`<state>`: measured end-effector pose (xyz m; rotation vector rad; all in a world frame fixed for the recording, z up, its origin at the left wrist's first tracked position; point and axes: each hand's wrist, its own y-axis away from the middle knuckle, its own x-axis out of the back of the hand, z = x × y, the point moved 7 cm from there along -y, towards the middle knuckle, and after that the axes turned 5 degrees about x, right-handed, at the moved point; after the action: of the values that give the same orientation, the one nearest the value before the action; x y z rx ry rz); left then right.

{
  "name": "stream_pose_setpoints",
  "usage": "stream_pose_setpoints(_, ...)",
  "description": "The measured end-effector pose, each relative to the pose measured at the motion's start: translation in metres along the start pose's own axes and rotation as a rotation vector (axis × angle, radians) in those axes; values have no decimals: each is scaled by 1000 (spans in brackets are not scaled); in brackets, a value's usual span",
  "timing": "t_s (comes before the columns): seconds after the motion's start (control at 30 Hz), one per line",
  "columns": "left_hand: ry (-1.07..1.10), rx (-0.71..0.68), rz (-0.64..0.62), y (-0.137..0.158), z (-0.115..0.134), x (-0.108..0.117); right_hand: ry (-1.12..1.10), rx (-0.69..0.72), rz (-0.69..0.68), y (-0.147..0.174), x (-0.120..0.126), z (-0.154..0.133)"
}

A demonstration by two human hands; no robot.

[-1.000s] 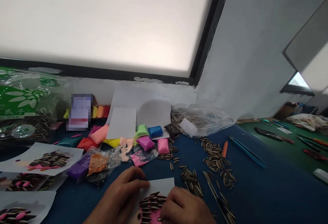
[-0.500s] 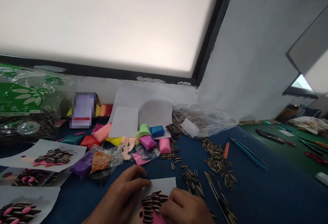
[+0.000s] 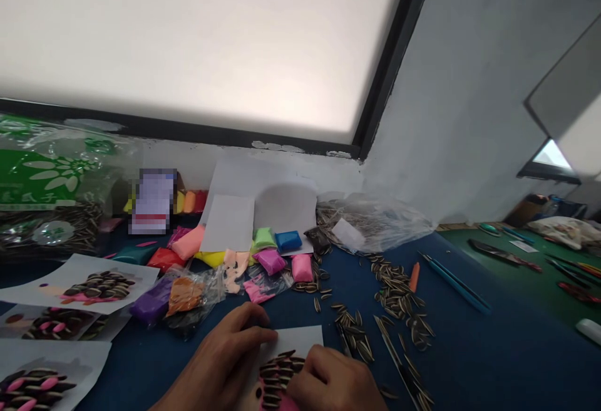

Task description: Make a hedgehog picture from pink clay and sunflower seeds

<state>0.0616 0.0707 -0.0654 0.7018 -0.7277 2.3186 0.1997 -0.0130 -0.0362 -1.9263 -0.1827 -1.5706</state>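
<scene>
A white sheet of paper (image 3: 303, 336) lies before me, bearing a pink clay shape (image 3: 287, 403) with a black dot, partly covered by rows of striped sunflower seeds (image 3: 277, 370). My left hand (image 3: 230, 348) holds the sheet at its left side, thumb on the upper left edge and fingers bent. Over the right part of the clay, my right hand (image 3: 338, 379) is closed in a pinch, its fingertips against the pink surface. Whatever sits between those fingertips is hidden. Loose sunflower seeds (image 3: 354, 332) lie just beyond the right hand.
Tweezers (image 3: 397, 351) lie among seeds on the right, blue tweezers (image 3: 455, 282) farther off. Packets of coloured clay (image 3: 270, 260) spread along the back. Pictures with seed-covered shapes (image 3: 98, 286) lie left. Bags of seeds (image 3: 51, 179) stand against the wall.
My right hand has shifted slightly left over the pink clay, still pinched. The left hand stays in place on the sheet.
</scene>
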Motion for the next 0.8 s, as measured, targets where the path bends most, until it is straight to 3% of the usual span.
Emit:
stream_pose_setpoints(0.6,6,-35,35,0,-1,0,125,5,-64,-6,-4,-5)
stream_pose_setpoints(0.8,21,-24,2,1,-2,-2,59,-18,-37,-7,-2,-2)
